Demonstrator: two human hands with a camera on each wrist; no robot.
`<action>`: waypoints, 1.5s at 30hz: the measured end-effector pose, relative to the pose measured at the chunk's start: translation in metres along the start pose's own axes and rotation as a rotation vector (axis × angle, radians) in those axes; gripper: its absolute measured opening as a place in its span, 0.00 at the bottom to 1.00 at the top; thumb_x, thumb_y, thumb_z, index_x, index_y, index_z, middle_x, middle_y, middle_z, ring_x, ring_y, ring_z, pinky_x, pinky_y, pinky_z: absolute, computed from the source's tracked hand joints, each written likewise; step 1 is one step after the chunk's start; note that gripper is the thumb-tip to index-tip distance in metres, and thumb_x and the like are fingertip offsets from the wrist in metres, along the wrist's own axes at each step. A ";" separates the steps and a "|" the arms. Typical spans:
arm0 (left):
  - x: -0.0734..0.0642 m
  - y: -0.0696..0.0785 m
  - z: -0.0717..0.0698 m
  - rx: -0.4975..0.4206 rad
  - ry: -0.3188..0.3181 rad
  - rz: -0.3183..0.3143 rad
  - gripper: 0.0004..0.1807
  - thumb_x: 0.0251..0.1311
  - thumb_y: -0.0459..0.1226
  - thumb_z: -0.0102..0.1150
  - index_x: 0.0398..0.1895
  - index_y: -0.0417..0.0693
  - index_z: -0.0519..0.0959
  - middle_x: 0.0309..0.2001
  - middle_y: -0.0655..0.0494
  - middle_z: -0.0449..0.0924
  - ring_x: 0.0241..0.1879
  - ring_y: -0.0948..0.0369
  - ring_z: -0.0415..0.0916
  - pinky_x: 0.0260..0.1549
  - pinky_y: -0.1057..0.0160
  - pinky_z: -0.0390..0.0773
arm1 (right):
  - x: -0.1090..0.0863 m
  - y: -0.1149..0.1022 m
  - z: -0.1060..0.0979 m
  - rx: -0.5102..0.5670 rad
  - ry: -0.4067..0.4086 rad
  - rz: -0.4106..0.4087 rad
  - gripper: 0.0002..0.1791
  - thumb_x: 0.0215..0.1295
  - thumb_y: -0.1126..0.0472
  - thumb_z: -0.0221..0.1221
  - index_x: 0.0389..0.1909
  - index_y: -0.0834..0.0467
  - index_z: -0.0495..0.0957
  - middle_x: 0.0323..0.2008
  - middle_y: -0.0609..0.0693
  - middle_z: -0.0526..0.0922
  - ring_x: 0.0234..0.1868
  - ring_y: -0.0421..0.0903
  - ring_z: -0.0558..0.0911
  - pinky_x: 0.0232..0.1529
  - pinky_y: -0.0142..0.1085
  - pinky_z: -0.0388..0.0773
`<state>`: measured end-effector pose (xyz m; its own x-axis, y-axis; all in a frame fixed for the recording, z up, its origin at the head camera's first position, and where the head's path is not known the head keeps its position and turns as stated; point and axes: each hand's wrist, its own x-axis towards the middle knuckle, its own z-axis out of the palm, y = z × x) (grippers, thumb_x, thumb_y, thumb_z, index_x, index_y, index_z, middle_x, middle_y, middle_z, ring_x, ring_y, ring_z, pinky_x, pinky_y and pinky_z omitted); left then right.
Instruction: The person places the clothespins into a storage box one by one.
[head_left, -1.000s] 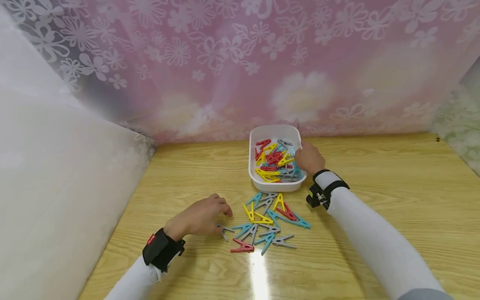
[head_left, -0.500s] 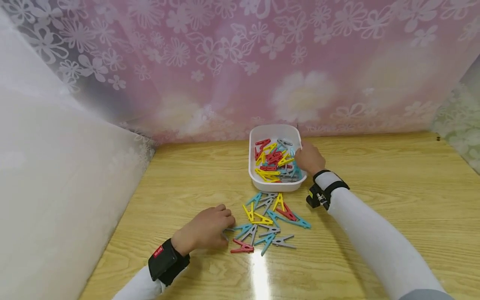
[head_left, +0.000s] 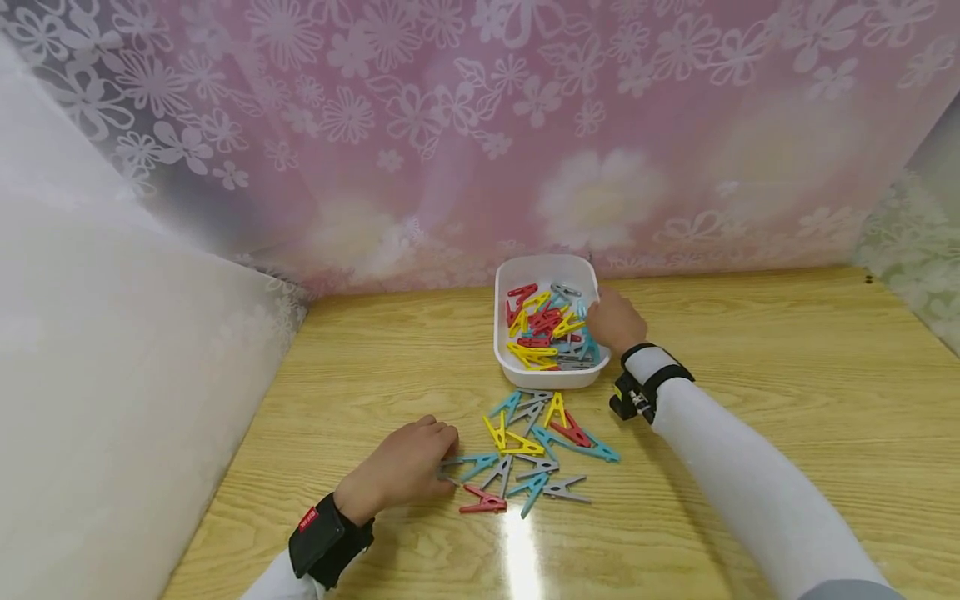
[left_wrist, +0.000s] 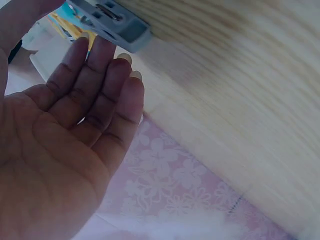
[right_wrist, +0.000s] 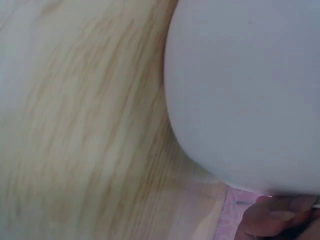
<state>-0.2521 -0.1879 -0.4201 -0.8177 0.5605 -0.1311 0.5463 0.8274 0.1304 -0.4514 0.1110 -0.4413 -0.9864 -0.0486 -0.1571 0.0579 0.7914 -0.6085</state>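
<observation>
My left hand [head_left: 405, 467] is at the left edge of a loose pile of clothespins. Its thumb and fingertips pinch a grey clothespin [left_wrist: 120, 27], seen close in the left wrist view; in the head view the fingers partly cover it. Right beside the fingertips lie a teal clothespin [head_left: 480, 464] and a red clothespin [head_left: 483, 501]. My right hand [head_left: 618, 322] grips the right rim of a white plastic bin [head_left: 551, 379]. Grey, yellow, red and teal clothespins fill the bin's floor. The right wrist view shows mostly the bin's outer wall [right_wrist: 245, 100], with fingertips at its lower right.
Between the bin and my left hand, several more clothespins, such as a yellow clothespin [head_left: 523, 443] and a grey clothespin [head_left: 567, 489], are spread over the wooden table [head_left: 360, 367]. A pink flowered curtain [head_left: 450, 183] hangs behind, close to the bin.
My left hand moved right toward the grey clothespin, then slightly back left. The teal clothespin beside it has shifted a little. My right hand stays on the bin's rim.
</observation>
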 end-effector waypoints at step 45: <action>0.011 -0.020 -0.008 -0.002 0.064 0.053 0.13 0.49 0.49 0.67 0.18 0.56 0.75 0.19 0.68 0.61 0.23 0.67 0.60 0.24 0.66 0.61 | 0.001 0.016 -0.010 0.136 -0.067 -0.083 0.31 0.75 0.51 0.38 0.70 0.66 0.56 0.52 0.66 0.75 0.43 0.56 0.79 0.32 0.41 0.76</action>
<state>-0.2733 -0.1987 -0.4159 -0.7977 0.6000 -0.0609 0.5887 0.7966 0.1373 -0.4534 0.1297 -0.4430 -0.9765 -0.1545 -0.1506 0.0014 0.6935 -0.7205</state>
